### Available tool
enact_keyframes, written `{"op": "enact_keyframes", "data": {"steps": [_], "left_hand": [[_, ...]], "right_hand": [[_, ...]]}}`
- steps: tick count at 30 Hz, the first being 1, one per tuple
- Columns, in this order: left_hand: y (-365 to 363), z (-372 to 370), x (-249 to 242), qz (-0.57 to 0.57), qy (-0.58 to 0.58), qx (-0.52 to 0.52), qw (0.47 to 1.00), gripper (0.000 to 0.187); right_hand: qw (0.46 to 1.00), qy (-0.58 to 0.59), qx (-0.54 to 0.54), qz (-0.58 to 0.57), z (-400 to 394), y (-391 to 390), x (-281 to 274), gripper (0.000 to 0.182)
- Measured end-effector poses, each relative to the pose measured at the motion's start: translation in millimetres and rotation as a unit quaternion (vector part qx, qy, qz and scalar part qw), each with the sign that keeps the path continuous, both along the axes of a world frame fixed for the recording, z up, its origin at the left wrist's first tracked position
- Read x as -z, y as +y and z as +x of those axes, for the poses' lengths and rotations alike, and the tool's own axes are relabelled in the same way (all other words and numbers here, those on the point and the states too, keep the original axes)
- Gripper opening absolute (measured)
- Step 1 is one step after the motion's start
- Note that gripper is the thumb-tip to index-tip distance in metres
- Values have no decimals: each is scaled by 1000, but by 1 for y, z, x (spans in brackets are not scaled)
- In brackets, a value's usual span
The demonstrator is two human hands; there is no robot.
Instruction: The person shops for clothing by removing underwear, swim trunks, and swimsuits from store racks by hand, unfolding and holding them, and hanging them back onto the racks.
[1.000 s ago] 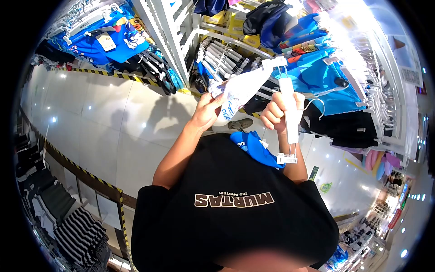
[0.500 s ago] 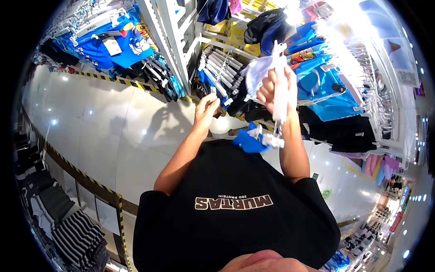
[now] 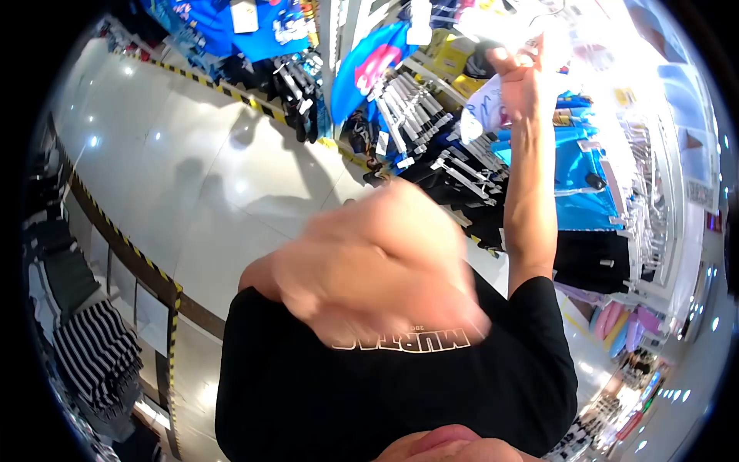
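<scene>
My left hand (image 3: 377, 262) is a large blur close to the camera, over the front of my black T-shirt (image 3: 385, 393); its fingers cannot be made out. My right hand (image 3: 523, 85) reaches up into bright glare at the rack, fingers bent together. A thin wire hook (image 3: 548, 12) shows above it, but glare hides what the fingers hold. Beside this hand hangs a white garment with blue writing (image 3: 483, 112). Left of it is a blue garment with a pink-red print (image 3: 373, 69), near a row of white hangers (image 3: 408, 112).
Light-blue garments (image 3: 577, 189) and black shorts (image 3: 593, 258) hang at the right. More blue printed clothes (image 3: 254, 35) hang at upper left. Pale tiled floor (image 3: 162, 177) stretches left, edged by yellow-black tape (image 3: 138, 246). Folded striped clothing (image 3: 96, 350) lies at lower left.
My right hand has moved up and away; the white hanger with blue cloth no longer shows in it. My left hand has come back toward the camera. A blue printed garment now shows by the rack post.
</scene>
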State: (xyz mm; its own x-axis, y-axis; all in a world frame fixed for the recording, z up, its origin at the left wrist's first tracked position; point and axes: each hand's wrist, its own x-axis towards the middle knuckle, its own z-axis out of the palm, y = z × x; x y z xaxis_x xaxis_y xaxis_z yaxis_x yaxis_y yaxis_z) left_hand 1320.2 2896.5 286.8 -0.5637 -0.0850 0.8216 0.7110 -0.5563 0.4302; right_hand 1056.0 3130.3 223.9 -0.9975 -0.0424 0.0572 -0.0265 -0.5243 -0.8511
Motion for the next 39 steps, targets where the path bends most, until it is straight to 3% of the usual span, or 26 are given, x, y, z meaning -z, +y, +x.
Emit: {"op": "enact_keyframes", "data": {"steps": [3, 5, 10, 15, 17, 19, 25, 29, 30, 33, 35, 36, 39], "left_hand": [[9, 3, -24, 33, 32, 99, 994, 7], [9, 2, -30, 39, 45, 117, 991, 7], [7, -1, -36, 35, 57, 135, 989, 8], [5, -4, -39, 14, 56, 121, 991, 9], [3, -3, -38, 3, 50, 106, 993, 10], [-2, -5, -37, -8, 45, 88, 995, 11], [-31, -22, -29, -52, 7, 24, 998, 13], [-65, -40, 7, -83, -114, -60, 988, 15], [-71, -46, 24, -74, -181, -79, 978, 13], [-92, -59, 97, -44, -362, -92, 927, 7], [-106, -62, 141, -56, -471, -105, 874, 5], [-115, -61, 173, -126, -520, -115, 837, 12], [-134, -66, 191, -121, -598, -106, 785, 23]], "right_hand": [[1000, 14, 13, 22, -5, -20, 6, 39], [996, 43, 25, 71, -2, -28, 4, 41], [997, 45, 3, 55, -8, -24, 3, 43], [997, 19, 51, 60, -10, -35, 6, 50], [999, 32, 0, 39, -25, -24, 20, 60], [998, 22, 49, 39, -18, -37, 18, 56], [998, 30, 47, 19, -1, -60, 22, 45], [999, 45, 7, -20, 20, -69, 46, 30], [997, 73, -1, 27, 30, -80, 48, 25], [985, 84, -75, 130, 59, -136, 61, 15], [972, -25, -140, 187, 62, -171, 74, 10], [966, -33, -176, 184, 59, -185, 81, 12], [952, -25, -253, 169, 44, -233, 84, 21]]}}
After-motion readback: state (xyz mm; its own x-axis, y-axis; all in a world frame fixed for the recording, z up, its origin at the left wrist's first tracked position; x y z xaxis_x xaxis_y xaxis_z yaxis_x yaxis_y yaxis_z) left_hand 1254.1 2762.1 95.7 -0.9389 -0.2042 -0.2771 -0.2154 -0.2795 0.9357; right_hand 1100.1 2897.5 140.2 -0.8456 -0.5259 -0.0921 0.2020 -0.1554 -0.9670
